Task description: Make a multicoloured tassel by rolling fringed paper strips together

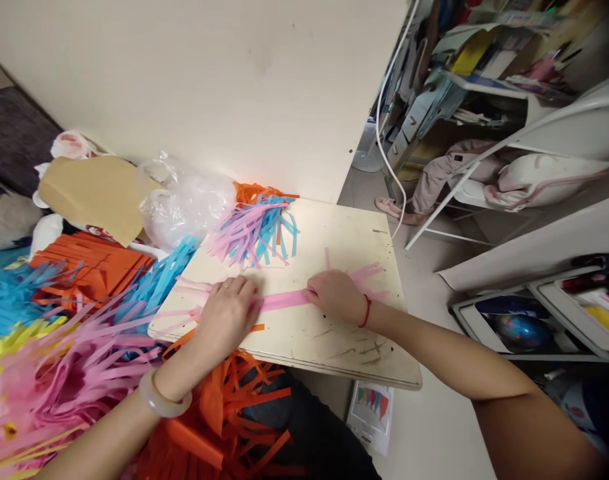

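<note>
My left hand (230, 308) and right hand (334, 293) each close on the pink strip (285, 301), which lies stretched between them over the tabletop (304, 337). Its fringed ends extend beyond both hands. Beyond the strip, toward the tabletop's far edge, rests a pink-and-blue fringed bundle (254, 230).

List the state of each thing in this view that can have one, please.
Pink strip: pulled straight, fringed at both ends.
Left hand: closed on the strip.
Right hand: closed on the strip.
Tabletop: scuffed near the front edge.
Pink-and-blue fringe: cut, lying loose.
Plastic bag: crumpled.
White cable: hanging.
</note>
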`<control>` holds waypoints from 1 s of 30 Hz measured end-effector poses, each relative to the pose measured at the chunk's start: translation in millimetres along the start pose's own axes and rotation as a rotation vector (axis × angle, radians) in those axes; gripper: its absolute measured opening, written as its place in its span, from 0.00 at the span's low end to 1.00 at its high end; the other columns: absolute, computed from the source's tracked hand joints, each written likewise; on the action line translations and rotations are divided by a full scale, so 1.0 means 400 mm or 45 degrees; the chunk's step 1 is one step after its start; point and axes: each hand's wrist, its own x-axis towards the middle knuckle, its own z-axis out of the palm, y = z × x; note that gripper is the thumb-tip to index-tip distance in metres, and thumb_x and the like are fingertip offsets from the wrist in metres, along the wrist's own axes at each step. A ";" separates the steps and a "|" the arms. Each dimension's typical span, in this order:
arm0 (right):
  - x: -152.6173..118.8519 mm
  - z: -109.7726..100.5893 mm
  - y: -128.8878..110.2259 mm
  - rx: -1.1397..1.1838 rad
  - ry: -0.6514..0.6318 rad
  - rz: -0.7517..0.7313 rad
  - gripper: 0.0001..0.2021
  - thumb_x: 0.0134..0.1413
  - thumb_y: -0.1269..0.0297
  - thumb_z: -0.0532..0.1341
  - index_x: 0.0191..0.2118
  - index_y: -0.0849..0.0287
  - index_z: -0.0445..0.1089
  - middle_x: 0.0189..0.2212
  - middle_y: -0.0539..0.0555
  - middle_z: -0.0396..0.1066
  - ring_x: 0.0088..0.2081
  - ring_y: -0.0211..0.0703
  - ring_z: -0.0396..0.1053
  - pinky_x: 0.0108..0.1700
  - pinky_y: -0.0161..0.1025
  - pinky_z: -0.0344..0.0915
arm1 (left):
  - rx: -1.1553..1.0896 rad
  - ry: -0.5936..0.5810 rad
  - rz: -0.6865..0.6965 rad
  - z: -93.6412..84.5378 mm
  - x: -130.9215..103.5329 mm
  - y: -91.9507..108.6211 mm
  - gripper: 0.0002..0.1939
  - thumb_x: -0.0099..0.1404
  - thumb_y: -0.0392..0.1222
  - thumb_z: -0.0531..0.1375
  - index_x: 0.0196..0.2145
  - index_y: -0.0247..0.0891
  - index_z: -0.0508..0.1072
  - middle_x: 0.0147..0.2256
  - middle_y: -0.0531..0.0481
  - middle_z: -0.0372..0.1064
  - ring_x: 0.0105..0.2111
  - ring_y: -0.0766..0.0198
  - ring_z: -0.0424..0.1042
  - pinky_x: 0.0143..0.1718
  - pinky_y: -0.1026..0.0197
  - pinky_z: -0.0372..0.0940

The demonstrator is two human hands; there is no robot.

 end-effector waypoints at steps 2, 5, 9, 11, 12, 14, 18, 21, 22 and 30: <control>0.003 0.001 0.000 -0.036 -0.001 -0.018 0.16 0.63 0.63 0.51 0.31 0.62 0.73 0.32 0.57 0.75 0.34 0.44 0.69 0.31 0.38 0.51 | 0.042 0.106 0.265 0.006 -0.002 0.025 0.16 0.67 0.35 0.51 0.50 0.31 0.71 0.49 0.38 0.70 0.52 0.50 0.67 0.52 0.47 0.61; 0.002 0.001 0.002 -0.054 0.019 -0.022 0.16 0.64 0.63 0.51 0.32 0.62 0.73 0.32 0.58 0.74 0.35 0.45 0.69 0.34 0.39 0.54 | 0.121 0.154 0.476 0.033 -0.005 0.055 0.18 0.67 0.31 0.49 0.52 0.29 0.70 0.55 0.37 0.68 0.58 0.50 0.62 0.60 0.44 0.54; -0.024 0.009 -0.003 -0.121 0.351 -0.198 0.11 0.61 0.62 0.56 0.41 0.64 0.70 0.40 0.60 0.72 0.44 0.50 0.66 0.47 0.45 0.55 | 0.158 0.099 0.438 0.064 -0.003 0.060 0.17 0.66 0.29 0.50 0.49 0.28 0.72 0.53 0.35 0.69 0.58 0.48 0.64 0.61 0.40 0.53; -0.039 0.022 -0.010 -0.167 0.525 -0.424 0.10 0.62 0.67 0.55 0.44 0.64 0.69 0.42 0.59 0.71 0.46 0.49 0.64 0.54 0.49 0.51 | 0.142 0.083 0.448 0.065 0.001 0.056 0.18 0.65 0.29 0.50 0.49 0.28 0.72 0.53 0.34 0.69 0.58 0.48 0.64 0.61 0.39 0.54; -0.044 0.029 -0.014 -0.197 0.569 -0.515 0.10 0.63 0.70 0.53 0.44 0.63 0.69 0.40 0.58 0.72 0.45 0.47 0.63 0.56 0.49 0.49 | 0.132 0.081 0.449 0.062 0.003 0.054 0.18 0.65 0.28 0.50 0.49 0.28 0.72 0.53 0.34 0.69 0.58 0.48 0.64 0.60 0.39 0.54; -0.047 0.043 -0.018 -0.255 0.605 -0.596 0.13 0.65 0.74 0.48 0.41 0.64 0.70 0.35 0.56 0.72 0.40 0.45 0.64 0.57 0.49 0.47 | 0.107 0.087 0.440 0.054 0.008 0.052 0.18 0.65 0.28 0.49 0.49 0.29 0.72 0.52 0.35 0.70 0.57 0.49 0.65 0.60 0.39 0.55; -0.027 0.047 -0.014 -0.240 0.553 -0.568 0.15 0.64 0.76 0.48 0.34 0.64 0.72 0.31 0.55 0.72 0.36 0.42 0.63 0.54 0.48 0.49 | 0.052 0.122 0.395 0.043 0.025 0.056 0.17 0.65 0.29 0.51 0.48 0.30 0.73 0.46 0.39 0.75 0.55 0.48 0.67 0.60 0.39 0.55; -0.012 0.037 -0.016 -0.107 0.487 -0.510 0.11 0.61 0.71 0.53 0.33 0.64 0.72 0.32 0.56 0.72 0.37 0.43 0.63 0.48 0.46 0.52 | 0.038 0.183 0.380 0.047 0.040 0.063 0.14 0.65 0.29 0.50 0.43 0.29 0.74 0.39 0.40 0.77 0.53 0.49 0.70 0.61 0.39 0.54; -0.009 0.037 -0.021 -0.079 0.486 -0.493 0.10 0.61 0.68 0.54 0.33 0.64 0.72 0.32 0.56 0.72 0.37 0.44 0.64 0.47 0.46 0.52 | 0.038 0.204 0.376 0.051 0.044 0.065 0.14 0.66 0.29 0.50 0.40 0.29 0.74 0.38 0.39 0.77 0.52 0.50 0.71 0.61 0.40 0.55; -0.011 0.085 -0.039 -0.302 0.681 -0.543 0.14 0.64 0.75 0.49 0.35 0.65 0.71 0.30 0.57 0.69 0.35 0.45 0.61 0.44 0.46 0.52 | 0.109 0.263 0.418 0.076 0.034 0.054 0.14 0.67 0.29 0.49 0.40 0.32 0.74 0.40 0.42 0.77 0.50 0.52 0.72 0.59 0.42 0.59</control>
